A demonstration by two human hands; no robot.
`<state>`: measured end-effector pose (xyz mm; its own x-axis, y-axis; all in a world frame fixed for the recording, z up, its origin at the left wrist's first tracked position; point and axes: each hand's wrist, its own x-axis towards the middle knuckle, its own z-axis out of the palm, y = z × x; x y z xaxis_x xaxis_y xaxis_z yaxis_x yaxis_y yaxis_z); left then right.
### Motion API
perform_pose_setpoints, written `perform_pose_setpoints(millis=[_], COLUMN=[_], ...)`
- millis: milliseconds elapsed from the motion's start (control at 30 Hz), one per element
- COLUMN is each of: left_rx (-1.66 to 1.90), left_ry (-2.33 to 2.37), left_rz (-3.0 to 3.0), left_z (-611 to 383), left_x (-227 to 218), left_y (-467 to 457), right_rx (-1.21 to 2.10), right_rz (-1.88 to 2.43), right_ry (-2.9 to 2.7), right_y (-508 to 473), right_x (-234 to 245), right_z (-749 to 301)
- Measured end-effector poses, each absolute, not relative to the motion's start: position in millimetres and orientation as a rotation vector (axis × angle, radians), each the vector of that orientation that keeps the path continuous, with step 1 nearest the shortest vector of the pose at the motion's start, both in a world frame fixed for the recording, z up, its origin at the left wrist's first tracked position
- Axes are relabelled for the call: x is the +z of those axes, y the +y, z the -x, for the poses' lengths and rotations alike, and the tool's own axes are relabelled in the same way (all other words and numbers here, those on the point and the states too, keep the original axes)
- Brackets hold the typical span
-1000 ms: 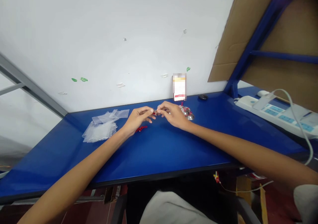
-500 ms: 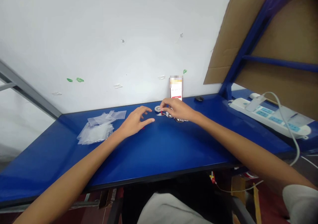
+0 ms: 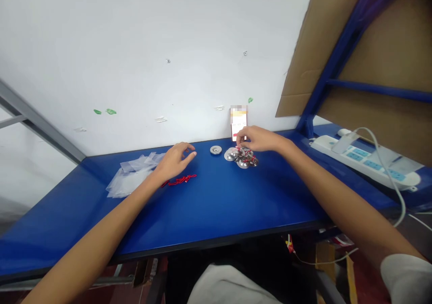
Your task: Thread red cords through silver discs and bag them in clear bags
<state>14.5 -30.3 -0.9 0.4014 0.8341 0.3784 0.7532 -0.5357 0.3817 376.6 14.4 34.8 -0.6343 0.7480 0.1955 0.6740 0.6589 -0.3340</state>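
Note:
My left hand (image 3: 175, 159) hovers over the blue table (image 3: 219, 205) with its fingers loosely curled and apart, holding nothing. A red string (image 3: 178, 181) lies on the table just below it. A single silver disc (image 3: 215, 149) lies alone between my hands. My right hand (image 3: 258, 138) reaches over a small pile of silver discs with red strings (image 3: 241, 157), its fingertips pinched together at the top of the pile. What the fingertips hold is too small to make out.
A heap of clear plastic bags (image 3: 133, 173) lies at the left of the table. A small card (image 3: 238, 122) leans on the white wall. A white power strip (image 3: 364, 160) with a cable lies at the right, under cardboard (image 3: 371, 70) on a blue frame.
My hands have parted. The left hand drew back left, uncovering the red string. The right hand set one disc down alone and moved right to the pile of discs.

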Motion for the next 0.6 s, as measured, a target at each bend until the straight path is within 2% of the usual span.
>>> perform_pose_setpoints(millis=[233, 500, 600], left_rx=[0.71, 0.688, 0.524], left_ry=[1.414, 1.404, 1.357], left_rz=[-2.534, -2.593, -2.659], left_z=[-14.1, -14.5, -9.8], left_x=[-4.5, -3.8, 6.8], left_y=[-28.9, -28.4, -29.8], right_rx=[0.356, -0.202, -0.317], right_rz=[1.163, 0.994, 0.935], right_ry=[-2.565, -2.468, -2.569], right_y=[9.7, 2.9, 5.1], right_x=[32.5, -10.9, -31.3], right_z=[-373.5, -317.8, -301.0])
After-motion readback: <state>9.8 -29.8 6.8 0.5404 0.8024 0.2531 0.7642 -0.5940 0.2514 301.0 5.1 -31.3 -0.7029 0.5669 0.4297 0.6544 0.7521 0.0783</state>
